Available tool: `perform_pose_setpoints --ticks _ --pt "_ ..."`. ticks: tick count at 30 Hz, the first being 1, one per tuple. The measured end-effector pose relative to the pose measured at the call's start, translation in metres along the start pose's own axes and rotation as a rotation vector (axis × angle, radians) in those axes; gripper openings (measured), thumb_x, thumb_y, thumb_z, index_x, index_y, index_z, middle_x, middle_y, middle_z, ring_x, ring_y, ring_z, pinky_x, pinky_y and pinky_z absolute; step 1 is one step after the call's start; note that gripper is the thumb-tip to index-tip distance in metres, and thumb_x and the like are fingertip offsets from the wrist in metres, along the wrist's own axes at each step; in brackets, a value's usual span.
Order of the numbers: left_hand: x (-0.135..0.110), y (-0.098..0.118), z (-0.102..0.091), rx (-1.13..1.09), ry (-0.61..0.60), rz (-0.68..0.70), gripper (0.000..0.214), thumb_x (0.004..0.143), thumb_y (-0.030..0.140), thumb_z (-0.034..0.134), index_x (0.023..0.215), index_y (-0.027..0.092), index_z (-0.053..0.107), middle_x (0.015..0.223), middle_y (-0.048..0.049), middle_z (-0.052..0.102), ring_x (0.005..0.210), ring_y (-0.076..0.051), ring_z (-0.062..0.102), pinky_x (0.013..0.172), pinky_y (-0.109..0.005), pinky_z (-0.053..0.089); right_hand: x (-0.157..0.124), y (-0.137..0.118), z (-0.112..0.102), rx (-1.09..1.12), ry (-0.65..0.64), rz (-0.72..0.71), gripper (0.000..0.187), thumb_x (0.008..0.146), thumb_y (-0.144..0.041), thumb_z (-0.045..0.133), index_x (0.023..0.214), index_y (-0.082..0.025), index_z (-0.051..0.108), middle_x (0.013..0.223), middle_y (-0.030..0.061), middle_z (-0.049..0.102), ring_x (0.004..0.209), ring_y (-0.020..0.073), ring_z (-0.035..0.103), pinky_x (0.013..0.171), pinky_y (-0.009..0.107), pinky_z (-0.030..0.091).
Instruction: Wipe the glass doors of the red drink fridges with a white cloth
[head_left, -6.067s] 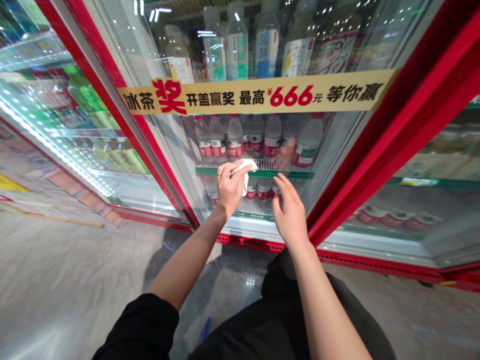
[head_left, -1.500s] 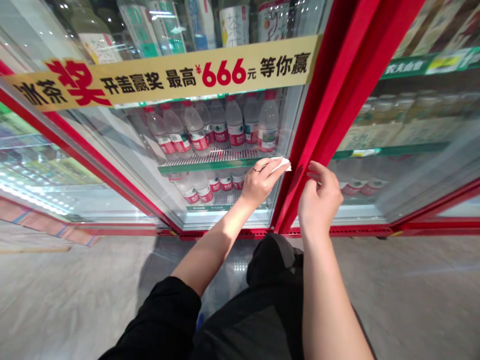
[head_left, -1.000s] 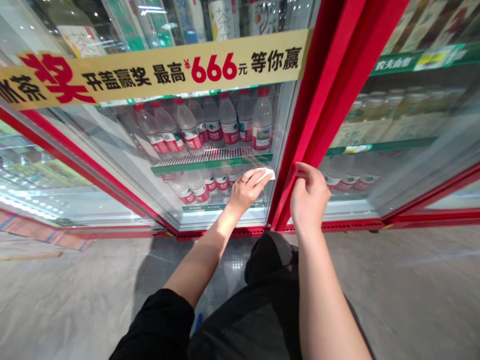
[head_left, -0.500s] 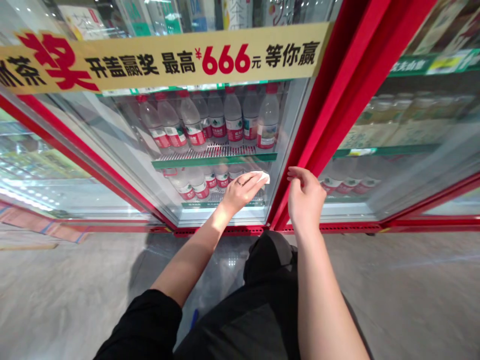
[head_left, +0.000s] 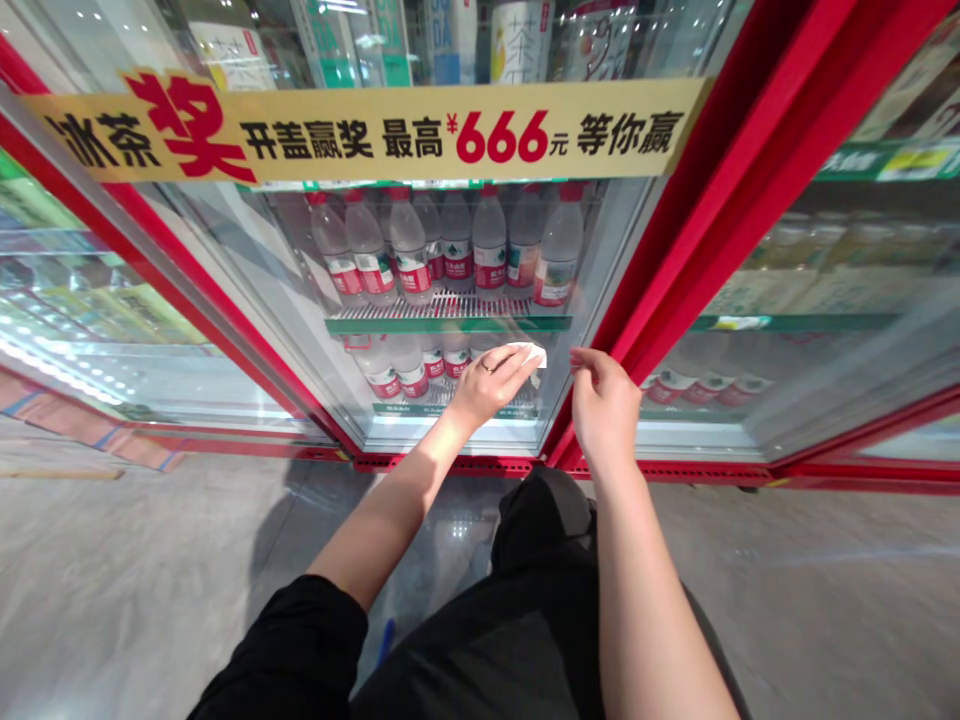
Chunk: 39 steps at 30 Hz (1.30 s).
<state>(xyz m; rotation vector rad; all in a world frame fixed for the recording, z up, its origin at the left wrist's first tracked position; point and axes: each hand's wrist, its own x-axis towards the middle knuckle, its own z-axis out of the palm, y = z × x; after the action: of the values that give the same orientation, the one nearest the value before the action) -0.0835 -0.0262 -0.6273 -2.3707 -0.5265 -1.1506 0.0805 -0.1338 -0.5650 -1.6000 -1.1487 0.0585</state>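
My left hand (head_left: 491,383), with a ring on one finger, is closed on a folded white tissue (head_left: 534,354) at the lower part of the glass door (head_left: 551,375). Behind that glass stand red-capped water bottles (head_left: 487,250) on shelves. Close to the red door frame (head_left: 637,290) is my right hand (head_left: 606,400), its fingers loosely bent and the thumb apart from them. Nothing shows in it. Whether its fingertips touch the frame I cannot tell.
A yellow banner (head_left: 420,135) with red and black lettering crosses the upper glass. Further red-framed coolers stand left and right, with bottles (head_left: 694,375) behind the right glass. My knee (head_left: 551,500) is near the cooler base (head_left: 450,463). Below is grey floor (head_left: 150,580).
The view has shifted, so the cooler and banner sit further right and slightly lower. My left hand stays at the glass with the tissue; my right hand remains beside the frame.
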Motion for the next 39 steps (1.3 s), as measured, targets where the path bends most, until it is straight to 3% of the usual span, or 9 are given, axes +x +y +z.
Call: perform_pose_setpoints --ticks 6,11,16,20,26,29,35,39 --pt "0.003 -0.010 -0.013 0.005 0.097 -0.132 0.036 0.110 0.016 0.058 0.141 0.025 0.073 0.130 -0.0093 0.081 0.129 -0.020 0.073 0.112 -0.035 0.062 -0.002 -0.005 0.003 0.025 -0.030 -0.029 0.038 0.088 -0.025 0.048 0.106 -0.021 0.081 0.107 0.0130 0.085 0.102 0.0295 0.079 0.098 0.049 0.060" --pt "0.015 -0.009 -0.009 -0.044 0.064 -0.135 0.038 0.110 0.015 0.058 0.143 0.025 0.072 0.135 -0.0102 0.079 0.134 -0.021 0.070 0.119 -0.037 0.058 -0.002 -0.006 0.011 0.086 -0.024 -0.024 0.038 0.088 -0.026 0.049 0.108 -0.020 0.081 0.111 0.0130 0.084 0.103 0.0279 0.079 0.100 0.048 0.061" --pt "-0.007 -0.007 -0.009 0.038 0.070 -0.032 0.037 0.109 0.016 0.059 0.143 0.026 0.071 0.130 -0.0076 0.082 0.125 -0.019 0.074 0.106 -0.032 0.064 -0.004 0.000 0.021 0.121 -0.048 -0.033 0.041 0.088 -0.023 0.049 0.114 -0.019 0.080 0.121 0.0145 0.083 0.113 0.0282 0.078 0.106 0.050 0.060" --pt "-0.020 -0.011 -0.015 0.066 0.061 -0.053 0.035 0.109 0.017 0.060 0.139 0.027 0.074 0.126 -0.0072 0.083 0.119 -0.019 0.077 0.102 -0.031 0.065 -0.007 0.001 0.024 0.113 -0.064 -0.070 0.045 0.088 -0.020 0.047 0.120 -0.019 0.079 0.127 0.0148 0.082 0.120 0.0279 0.076 0.110 0.051 0.059" --pt "0.009 -0.012 -0.020 0.042 0.164 -0.146 0.035 0.109 0.014 0.057 0.137 0.026 0.076 0.126 -0.0087 0.081 0.124 -0.020 0.074 0.110 -0.034 0.062 -0.008 0.000 0.024 0.099 -0.046 -0.095 0.046 0.089 -0.020 0.048 0.124 -0.021 0.079 0.130 0.0133 0.081 0.121 0.0268 0.077 0.112 0.052 0.059" --pt "0.019 -0.009 -0.017 0.005 0.156 -0.170 0.036 0.110 0.016 0.056 0.139 0.026 0.075 0.131 -0.0089 0.080 0.128 -0.020 0.073 0.114 -0.035 0.060 -0.008 -0.001 0.025 0.105 -0.037 -0.096 0.046 0.089 -0.020 0.049 0.124 -0.021 0.079 0.130 0.0131 0.082 0.121 0.0270 0.077 0.112 0.052 0.059" --pt "-0.003 -0.009 -0.019 0.069 0.153 -0.067 0.035 0.107 0.012 0.060 0.135 0.025 0.076 0.123 -0.0073 0.083 0.121 -0.019 0.076 0.104 -0.031 0.064 -0.008 -0.001 0.026 0.109 -0.049 -0.088 0.046 0.089 -0.020 0.048 0.124 -0.019 0.079 0.129 0.0146 0.082 0.121 0.0281 0.077 0.112 0.052 0.059" --pt "-0.010 -0.013 -0.028 0.076 0.186 -0.077 0.031 0.107 0.011 0.062 0.129 0.024 0.078 0.118 -0.0072 0.084 0.117 -0.019 0.076 0.104 -0.031 0.064 -0.009 -0.001 0.026 0.117 -0.072 -0.095 0.046 0.089 -0.020 0.048 0.123 -0.020 0.079 0.128 0.0135 0.082 0.121 0.0274 0.077 0.111 0.052 0.060"
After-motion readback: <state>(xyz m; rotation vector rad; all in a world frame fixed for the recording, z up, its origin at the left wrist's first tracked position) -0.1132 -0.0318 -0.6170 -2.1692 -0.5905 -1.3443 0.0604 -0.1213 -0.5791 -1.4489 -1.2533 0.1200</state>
